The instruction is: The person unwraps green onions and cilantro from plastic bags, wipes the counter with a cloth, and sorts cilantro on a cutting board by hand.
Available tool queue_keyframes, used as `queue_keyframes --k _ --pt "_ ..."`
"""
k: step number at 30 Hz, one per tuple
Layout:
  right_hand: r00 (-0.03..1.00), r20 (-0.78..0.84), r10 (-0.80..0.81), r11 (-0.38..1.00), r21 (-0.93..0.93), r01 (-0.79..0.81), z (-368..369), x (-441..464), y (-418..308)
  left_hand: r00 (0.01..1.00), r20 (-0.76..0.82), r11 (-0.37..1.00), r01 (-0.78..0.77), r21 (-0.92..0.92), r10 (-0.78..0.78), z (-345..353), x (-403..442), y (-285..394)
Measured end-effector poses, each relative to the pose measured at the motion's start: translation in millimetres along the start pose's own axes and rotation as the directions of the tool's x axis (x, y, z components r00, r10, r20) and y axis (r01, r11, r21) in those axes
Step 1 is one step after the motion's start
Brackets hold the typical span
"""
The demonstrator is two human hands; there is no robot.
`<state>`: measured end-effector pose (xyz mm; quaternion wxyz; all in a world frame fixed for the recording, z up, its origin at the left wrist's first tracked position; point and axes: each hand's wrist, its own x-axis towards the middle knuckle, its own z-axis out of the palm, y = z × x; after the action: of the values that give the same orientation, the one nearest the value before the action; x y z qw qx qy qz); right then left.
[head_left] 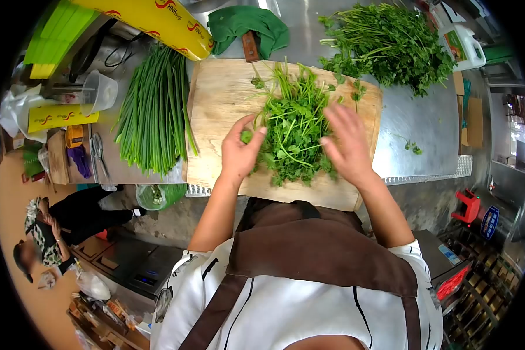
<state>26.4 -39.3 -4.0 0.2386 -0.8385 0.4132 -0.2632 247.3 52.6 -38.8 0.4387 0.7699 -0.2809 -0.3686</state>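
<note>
A leafy green bunch (294, 128) with pale stems lies on the wooden cutting board (216, 87), its stems pointing away from me. My left hand (242, 149) is at the left side of the bunch, fingers curved and thumb apart, touching the outer leaves. On the right side, my right hand (347, 140) is spread open, its fingertips beside the stems and leaves. Long green stalks (154, 111) lie to the left of the board. Another large leafy pile (385, 44) rests on the metal table beyond the board's right corner.
A green cloth (248, 29) and a brown wooden handle (250, 46) are at the board's far edge. A yellow roll (157, 23), a clear plastic tub (99, 92) and scissors (99, 153) are on the left. A white jug (464, 46) stands far right. Another person (70, 224) is at left.
</note>
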Motion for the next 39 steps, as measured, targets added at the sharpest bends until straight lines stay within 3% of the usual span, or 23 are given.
queue_keyframes --k 2,4,5,8,13,18,20,21,23,24,25,26,28,29,30,32,33,35,38,39 --pt "0.960 0.186 -0.208 0.978 0.057 0.201 11 1 -7 0.936 0.101 0.925 -0.350 0.147 0.338 12 -2 5" --pt "0.949 0.229 -0.219 0.975 0.022 0.219 18 -9 5 0.941 0.242 0.925 -0.293 0.243 0.235 18 -10 18" --pt "0.934 0.274 -0.229 0.970 -0.012 0.241 18 -13 10 0.909 0.228 0.883 -0.401 0.245 0.350 22 -10 7" --pt "0.976 0.171 -0.134 0.991 -0.004 0.137 4 -17 13 0.938 0.224 0.912 -0.319 0.257 0.265 24 -20 11" --pt "0.982 -0.122 -0.145 0.989 -0.008 0.145 15 3 -4 0.958 0.194 0.943 -0.253 0.217 0.213 30 -23 6" --pt "0.991 0.043 -0.125 0.969 -0.209 0.131 37 33 -25 0.947 0.189 0.933 -0.297 0.204 0.260 27 -25 9" --pt "0.989 0.091 -0.115 0.987 -0.103 0.125 36 38 -16 0.955 0.150 0.950 -0.276 0.148 0.255 20 -27 14" --pt "0.988 -0.045 -0.147 0.989 0.003 0.147 27 40 -19 0.965 0.115 0.966 -0.245 0.087 0.234 16 -28 14" --pt "0.989 -0.145 0.007 0.943 0.331 0.042 11 38 -18 0.985 0.049 0.986 -0.168 0.020 0.167 7 -21 10" --pt "0.976 -0.047 0.211 0.797 0.587 -0.144 -3 37 -21 0.995 -0.004 0.993 -0.102 -0.052 0.102 2 -14 8" --pt "0.922 0.104 0.374 0.556 0.771 -0.312 -15 36 -21 0.989 -0.085 0.992 -0.120 -0.032 0.117 -4 -2 17" --pt "0.922 0.105 0.372 0.559 0.768 -0.313 -20 34 -12 0.993 -0.097 0.998 -0.063 0.019 0.064 -12 10 29" --pt "0.864 0.280 0.419 0.292 0.859 -0.420 -26 33 5 0.963 -0.073 0.942 -0.234 0.241 0.258 -12 46 28" --pt "0.851 0.270 0.450 0.228 0.887 -0.402 -25 33 0 0.934 -0.040 0.883 -0.322 0.342 0.356 -9 64 22" --pt "0.852 0.272 0.446 0.229 0.886 -0.403 -24 32 -1 0.934 -0.045 0.884 -0.319 0.341 0.355 -3 77 24" --pt "0.871 0.181 0.456 0.347 0.865 -0.362 -25 28 0 0.842 0.163 0.690 -0.519 0.504 0.514 11 96 29" --pt "0.866 0.182 0.465 0.346 0.863 -0.367 -26 26 1 0.843 0.171 0.692 -0.520 0.501 0.510 14 104 31" --pt "0.889 0.167 0.427 0.467 0.801 -0.375 -31 20 5 0.882 0.365 0.678 -0.465 0.569 0.299 20 114 35" --pt "0.874 0.124 0.469 0.484 0.792 -0.372 -39 7 13 0.885 0.301 0.730 -0.464 0.502 0.355 17 130 18" --pt "0.863 0.126 0.488 0.475 0.792 -0.384 -42 4 16 0.915 0.273 0.820 -0.391 0.418 0.296 15 133 16"
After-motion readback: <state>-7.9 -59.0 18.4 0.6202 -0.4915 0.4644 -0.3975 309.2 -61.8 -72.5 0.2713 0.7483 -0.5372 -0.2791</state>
